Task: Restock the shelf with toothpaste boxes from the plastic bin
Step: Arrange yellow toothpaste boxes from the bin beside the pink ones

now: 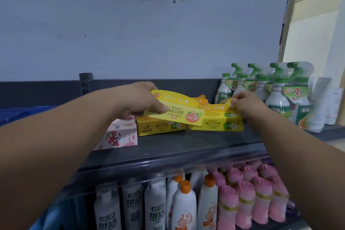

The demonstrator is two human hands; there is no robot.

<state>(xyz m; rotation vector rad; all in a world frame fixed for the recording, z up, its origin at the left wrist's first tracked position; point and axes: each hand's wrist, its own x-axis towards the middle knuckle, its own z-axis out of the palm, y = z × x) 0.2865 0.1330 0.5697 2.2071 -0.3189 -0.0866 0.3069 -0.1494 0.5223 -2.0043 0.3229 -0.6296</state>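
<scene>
Fingers (235,102) of the right hand (249,105) pinch the tab of a toothpaste box (216,124) on the shelf (186,147); just left of them, the left hand (140,99) grips a 2nd box (177,115) (tilted) over a 3rd box (160,128).

— Dim, bluish light overall; a warmer, brighter patch shows at the doorway (317,43), up and right of the right hand (246,105).
— Yes; the edges bow from the wide lens; spray bottles (291,87) behind that hand blur.
</scene>
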